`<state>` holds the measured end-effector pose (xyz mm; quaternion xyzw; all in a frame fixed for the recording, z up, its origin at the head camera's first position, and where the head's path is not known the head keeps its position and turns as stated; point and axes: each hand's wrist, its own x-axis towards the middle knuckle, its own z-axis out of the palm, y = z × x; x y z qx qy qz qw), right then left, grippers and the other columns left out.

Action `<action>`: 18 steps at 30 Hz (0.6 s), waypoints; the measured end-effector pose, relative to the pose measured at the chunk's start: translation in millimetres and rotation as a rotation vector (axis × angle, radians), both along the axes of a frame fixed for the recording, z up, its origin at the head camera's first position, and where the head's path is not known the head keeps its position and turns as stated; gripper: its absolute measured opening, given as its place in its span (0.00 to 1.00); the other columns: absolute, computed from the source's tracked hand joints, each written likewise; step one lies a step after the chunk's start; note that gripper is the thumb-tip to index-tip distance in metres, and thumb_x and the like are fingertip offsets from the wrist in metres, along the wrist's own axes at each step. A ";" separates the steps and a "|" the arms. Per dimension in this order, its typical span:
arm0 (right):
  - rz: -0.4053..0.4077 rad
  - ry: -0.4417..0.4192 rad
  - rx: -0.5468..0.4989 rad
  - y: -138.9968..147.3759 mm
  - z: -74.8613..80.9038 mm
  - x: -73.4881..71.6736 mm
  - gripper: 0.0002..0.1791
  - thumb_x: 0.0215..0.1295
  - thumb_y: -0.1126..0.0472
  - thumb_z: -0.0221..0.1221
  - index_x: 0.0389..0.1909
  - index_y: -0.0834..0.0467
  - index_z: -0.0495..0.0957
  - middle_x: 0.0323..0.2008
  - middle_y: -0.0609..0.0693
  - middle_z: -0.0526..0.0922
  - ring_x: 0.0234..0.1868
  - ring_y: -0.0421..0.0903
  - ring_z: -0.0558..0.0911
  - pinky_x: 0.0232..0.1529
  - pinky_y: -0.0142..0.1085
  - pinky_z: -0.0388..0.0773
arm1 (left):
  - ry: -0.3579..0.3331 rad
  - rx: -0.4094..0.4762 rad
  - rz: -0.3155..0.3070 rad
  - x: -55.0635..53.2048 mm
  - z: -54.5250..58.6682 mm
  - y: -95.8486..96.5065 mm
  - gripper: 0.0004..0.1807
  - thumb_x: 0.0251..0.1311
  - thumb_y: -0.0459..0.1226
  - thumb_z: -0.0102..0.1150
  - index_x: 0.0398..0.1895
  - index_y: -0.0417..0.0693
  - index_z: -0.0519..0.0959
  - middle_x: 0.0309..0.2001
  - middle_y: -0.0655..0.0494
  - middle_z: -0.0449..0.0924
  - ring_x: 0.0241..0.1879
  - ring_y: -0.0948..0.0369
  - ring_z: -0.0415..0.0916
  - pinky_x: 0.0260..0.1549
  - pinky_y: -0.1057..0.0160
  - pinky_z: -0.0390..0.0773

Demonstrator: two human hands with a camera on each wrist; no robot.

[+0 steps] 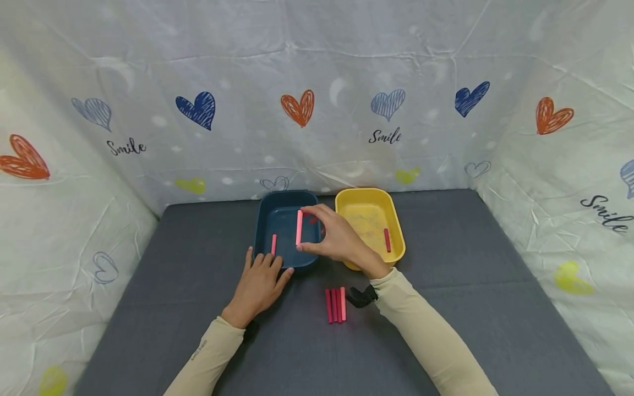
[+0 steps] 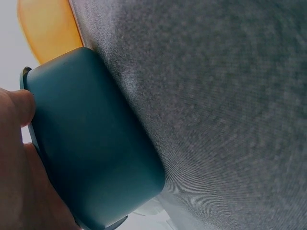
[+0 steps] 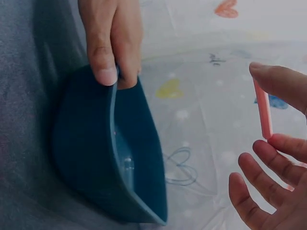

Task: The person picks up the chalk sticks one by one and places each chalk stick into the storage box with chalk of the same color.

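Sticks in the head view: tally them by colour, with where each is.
Light pink sticks: 3 (1 in blue bin, 1 in right hand, 1 on table)
Dark red sticks: 4 (1 in yellow bin, 3 on table)
Total: 7

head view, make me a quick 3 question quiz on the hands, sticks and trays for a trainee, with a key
1. Multiple choice: what colour is the held stick in the right hand?
a) dark red
b) light pink
c) yellow

2. True or false: the stick inside the yellow tray is lighter in colour than the held one.

3. Fill in: the left hand grips the rim of the ____ tray.

Key:
1. b, light pink.
2. False: the dark red stick there is darker.
3. Blue: the fingers hold the near edge of the blue tray.
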<state>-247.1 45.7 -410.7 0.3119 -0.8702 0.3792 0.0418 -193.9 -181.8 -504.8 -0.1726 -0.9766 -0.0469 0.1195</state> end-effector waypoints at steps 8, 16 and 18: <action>-0.032 -0.069 0.007 -12.0 -7.8 -15.8 0.43 0.53 0.45 0.71 0.69 0.51 0.66 0.62 0.50 0.73 0.57 0.47 0.77 0.49 0.38 0.83 | -0.009 0.001 -0.004 -0.8 -0.2 0.0 0.25 0.71 0.55 0.48 0.50 0.43 0.77 0.45 0.44 0.79 0.49 0.46 0.73 0.70 0.32 0.51; -0.054 -0.087 0.049 -26.7 -18.3 -31.5 0.44 0.53 0.44 0.71 0.69 0.53 0.65 0.62 0.50 0.73 0.57 0.46 0.78 0.54 0.38 0.81 | -0.026 0.009 -0.002 -0.5 0.4 -0.6 0.25 0.71 0.55 0.47 0.50 0.43 0.77 0.45 0.44 0.78 0.50 0.46 0.73 0.71 0.32 0.48; -0.055 -0.092 0.067 -30.3 -20.8 -35.1 0.44 0.54 0.43 0.71 0.70 0.53 0.65 0.62 0.50 0.73 0.57 0.46 0.77 0.54 0.38 0.81 | -0.026 0.010 -0.004 -0.5 0.4 -0.4 0.25 0.71 0.55 0.47 0.50 0.43 0.77 0.45 0.43 0.78 0.50 0.46 0.73 0.71 0.32 0.48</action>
